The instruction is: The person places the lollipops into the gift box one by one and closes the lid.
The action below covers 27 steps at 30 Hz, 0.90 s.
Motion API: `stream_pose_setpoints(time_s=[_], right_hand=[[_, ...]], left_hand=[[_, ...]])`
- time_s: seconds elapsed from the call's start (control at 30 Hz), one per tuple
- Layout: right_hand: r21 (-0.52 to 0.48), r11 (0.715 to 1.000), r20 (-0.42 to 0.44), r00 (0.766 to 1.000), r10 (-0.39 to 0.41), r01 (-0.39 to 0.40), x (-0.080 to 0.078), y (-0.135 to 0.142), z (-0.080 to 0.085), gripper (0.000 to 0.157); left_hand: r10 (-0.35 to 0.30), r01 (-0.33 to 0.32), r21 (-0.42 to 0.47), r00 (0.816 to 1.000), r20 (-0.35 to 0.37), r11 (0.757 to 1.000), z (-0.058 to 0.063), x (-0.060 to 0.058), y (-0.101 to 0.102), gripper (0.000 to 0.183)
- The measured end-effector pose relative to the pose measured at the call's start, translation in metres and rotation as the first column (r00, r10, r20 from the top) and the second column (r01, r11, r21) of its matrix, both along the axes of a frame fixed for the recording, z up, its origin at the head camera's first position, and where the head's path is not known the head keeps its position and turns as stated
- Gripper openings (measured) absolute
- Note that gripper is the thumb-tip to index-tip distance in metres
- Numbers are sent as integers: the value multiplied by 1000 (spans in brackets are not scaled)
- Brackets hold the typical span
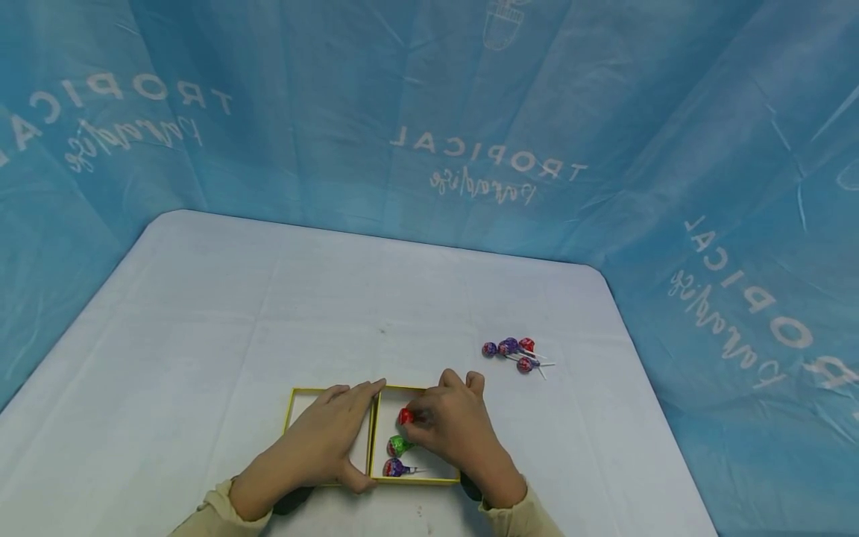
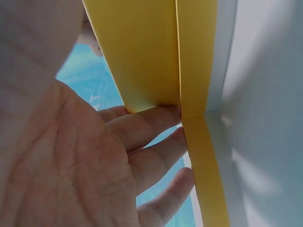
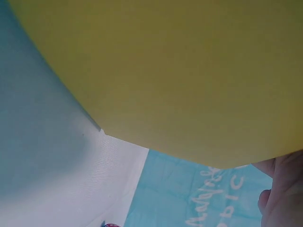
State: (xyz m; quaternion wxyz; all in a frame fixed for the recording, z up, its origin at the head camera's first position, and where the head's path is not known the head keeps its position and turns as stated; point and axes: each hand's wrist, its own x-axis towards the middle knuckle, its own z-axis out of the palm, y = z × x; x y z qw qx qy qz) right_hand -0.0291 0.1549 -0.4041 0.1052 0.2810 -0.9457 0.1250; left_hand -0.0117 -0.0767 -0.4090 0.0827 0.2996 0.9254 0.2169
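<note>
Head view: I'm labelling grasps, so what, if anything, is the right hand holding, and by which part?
The right hand pinches a red lollipop, apparently just behind its wrapped head; the stick is hidden, so the exact spot cannot be told.

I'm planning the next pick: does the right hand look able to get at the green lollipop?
Probably not yet: the right hand is pinching the red lollipop, though the green lollipop lies close.

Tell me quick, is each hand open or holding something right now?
Left hand: open, resting against the yellow-edged box.
Right hand: closed, pinching a red lollipop.
</note>
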Motion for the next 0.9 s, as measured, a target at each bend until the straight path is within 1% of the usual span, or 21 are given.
stream_pose_setpoints(time_s=[0.4,0.73,0.9], right_hand=[[66,998,75,997,-7,2,3,-1,-1,13],[92,996,55,998,11,-16,5,-2,-1,11],[96,995,67,998,7,-14,5,-2,-3,13]], left_hand=[[-6,6,0,1000,-19,1000,-1,0,0,130],[-7,7,6,999,-52,1000,-4,0,1,130],[-12,12,8,998,-62,1000,-3,1,0,129]])
